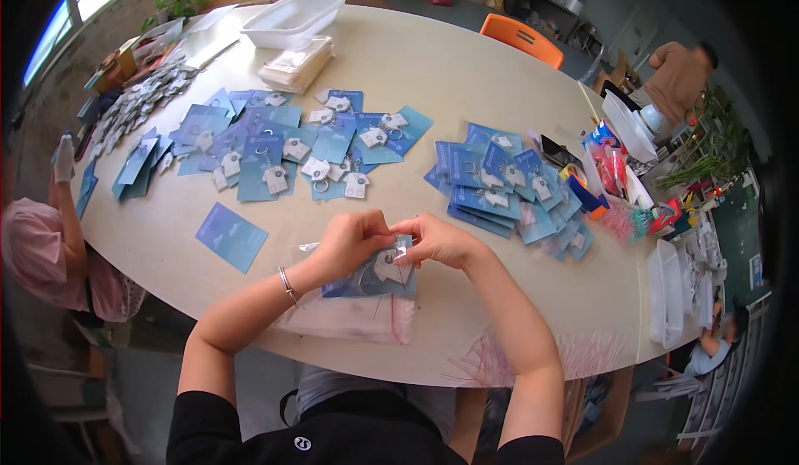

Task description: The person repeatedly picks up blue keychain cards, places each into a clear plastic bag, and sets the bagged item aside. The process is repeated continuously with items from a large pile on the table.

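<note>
Both hands meet at the top edge of a clear plastic bag near the table's front edge. Inside it are a blue card and a white shirt-shaped keychain. My left hand, fingers pinched, is at the bag's upper edge. At the upper right corner, my right hand pinches the bag beside the keychain. Under the bag lies a stack of clear empty bags with a pinkish edge. A single blue card rests to the left. Beyond my hands spread blue cards with white keychains on them.
Bagged cards are piled at right. Pink-white strips lie by my right forearm. Farther off are a white tub, a bag stack and a keychain heap. A person in pink sits at left; an orange chair stands behind.
</note>
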The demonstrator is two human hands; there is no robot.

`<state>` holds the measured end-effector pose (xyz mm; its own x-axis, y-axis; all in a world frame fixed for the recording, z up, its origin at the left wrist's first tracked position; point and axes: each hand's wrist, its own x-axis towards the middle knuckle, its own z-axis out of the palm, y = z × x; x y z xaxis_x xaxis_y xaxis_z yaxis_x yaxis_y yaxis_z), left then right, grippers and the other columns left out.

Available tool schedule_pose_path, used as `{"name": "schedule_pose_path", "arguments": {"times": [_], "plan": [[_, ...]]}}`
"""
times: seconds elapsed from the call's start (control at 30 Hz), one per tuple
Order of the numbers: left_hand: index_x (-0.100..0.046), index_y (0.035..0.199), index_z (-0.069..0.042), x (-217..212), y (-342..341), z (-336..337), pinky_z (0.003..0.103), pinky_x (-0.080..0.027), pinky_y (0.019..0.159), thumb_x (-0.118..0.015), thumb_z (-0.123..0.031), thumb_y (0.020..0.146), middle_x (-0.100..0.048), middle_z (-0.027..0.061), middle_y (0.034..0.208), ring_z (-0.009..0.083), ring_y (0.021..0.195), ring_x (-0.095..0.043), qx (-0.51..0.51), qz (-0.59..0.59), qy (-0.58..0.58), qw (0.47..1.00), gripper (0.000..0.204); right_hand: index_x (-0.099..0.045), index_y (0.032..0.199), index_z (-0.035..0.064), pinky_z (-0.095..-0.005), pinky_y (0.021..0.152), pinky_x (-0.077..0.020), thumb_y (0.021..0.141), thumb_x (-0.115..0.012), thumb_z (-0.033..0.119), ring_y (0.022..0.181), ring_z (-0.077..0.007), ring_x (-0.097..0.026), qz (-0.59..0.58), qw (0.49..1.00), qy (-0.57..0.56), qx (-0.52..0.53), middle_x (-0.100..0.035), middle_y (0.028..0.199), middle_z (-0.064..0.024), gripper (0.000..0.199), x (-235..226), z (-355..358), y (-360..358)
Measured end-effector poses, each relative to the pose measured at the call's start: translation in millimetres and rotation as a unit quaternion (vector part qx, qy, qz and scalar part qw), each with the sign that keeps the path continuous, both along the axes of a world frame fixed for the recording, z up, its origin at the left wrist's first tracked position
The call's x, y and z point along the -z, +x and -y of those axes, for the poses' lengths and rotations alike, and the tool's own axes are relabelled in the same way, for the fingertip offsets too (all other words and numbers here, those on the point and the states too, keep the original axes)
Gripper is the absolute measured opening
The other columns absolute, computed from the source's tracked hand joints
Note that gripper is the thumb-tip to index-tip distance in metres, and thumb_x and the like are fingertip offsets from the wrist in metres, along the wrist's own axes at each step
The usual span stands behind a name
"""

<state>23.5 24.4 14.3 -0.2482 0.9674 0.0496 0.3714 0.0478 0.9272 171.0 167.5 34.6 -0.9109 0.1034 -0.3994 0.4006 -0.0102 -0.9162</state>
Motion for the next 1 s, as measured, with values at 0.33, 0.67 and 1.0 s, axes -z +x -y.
{"name": "schedule_pose_path", "arguments": {"times": [0.33,0.67,1.0], "plan": [[-0.060,0.075,-0.007,-13,27,-11,0.035,-0.047,0.066,-0.070,-0.011,0.075,-0.058,0.0081,0.083,0.0248,0.076,-0.057,0.022,-0.141,0.141,0.980,0.011,-0.066,0.091,0.0010,-0.0260,0.071,-0.0496,0.078,-0.069,0.005,0.078,-0.0094,-0.059,-0.034,0.995,-0.086,0.024,-0.065,0.087,-0.0023,0.014,22,12,20],[-0.053,0.111,-0.007,-39,29,18,0.037,-0.044,0.083,-0.075,-0.021,0.070,-0.053,0.0097,0.108,0.0280,0.100,-0.051,0.032,-0.327,0.207,0.921,0.048,-0.065,0.088,-0.0014,-0.0242,0.053,-0.0446,0.074,-0.076,0.010,0.060,-0.0092,-0.055,-0.070,0.934,0.060,0.345,-0.063,0.072,-0.0028,0.020,12,-77,100],[-0.058,0.101,-0.011,10,-24,31,0.036,-0.045,0.079,-0.080,-0.034,0.065,-0.055,0.0067,0.099,0.0261,0.096,-0.053,0.147,-0.293,-0.126,0.936,0.048,-0.063,0.105,0.0001,-0.0389,0.085,-0.0467,0.076,-0.062,0.001,0.098,-0.0344,-0.059,-0.009,0.755,0.593,0.280,-0.063,0.103,-0.0178,0.029,-27,-134,18]]}}
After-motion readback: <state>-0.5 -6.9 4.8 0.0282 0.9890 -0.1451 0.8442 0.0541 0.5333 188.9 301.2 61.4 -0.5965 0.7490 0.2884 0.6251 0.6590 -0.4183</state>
